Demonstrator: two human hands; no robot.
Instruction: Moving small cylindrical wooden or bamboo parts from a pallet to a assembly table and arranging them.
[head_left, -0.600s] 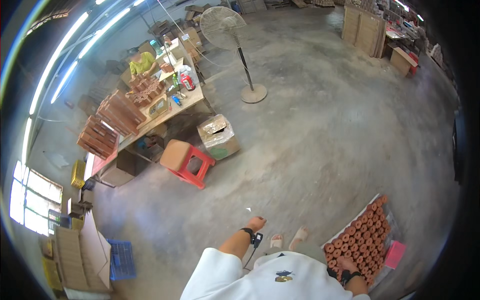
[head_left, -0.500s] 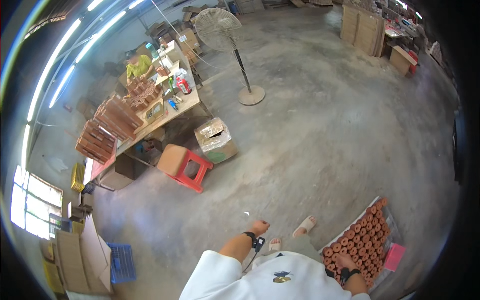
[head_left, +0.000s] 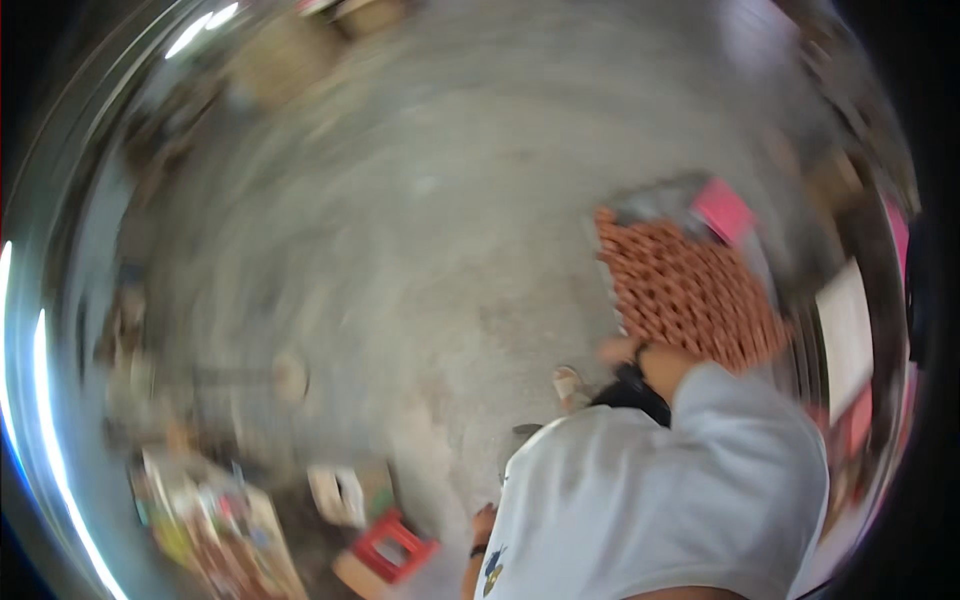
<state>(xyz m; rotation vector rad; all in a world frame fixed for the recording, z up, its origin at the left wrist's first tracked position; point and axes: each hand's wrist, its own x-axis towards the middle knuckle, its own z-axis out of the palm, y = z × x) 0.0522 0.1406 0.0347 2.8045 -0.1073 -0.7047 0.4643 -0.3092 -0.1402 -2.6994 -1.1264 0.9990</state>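
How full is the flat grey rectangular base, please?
Mostly full: reddish-brown pieces cover most of the grey base; bare grey shows by the pink rectangular block.

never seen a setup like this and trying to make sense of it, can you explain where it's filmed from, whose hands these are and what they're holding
There is no machine here, just a person's two bare hands. A wide fisheye camera on that person's head looks down, so straight edges bend and the white shirt fills the lower right.

The right hand is by the near edge of packed reddish-brown cylinders, laid out on the grey floor with a pink rectangular item at their far side. The left hand is low in the picture, nearest a red stool; a cardboard box sits beside that. Blur hides whether either hand holds anything.
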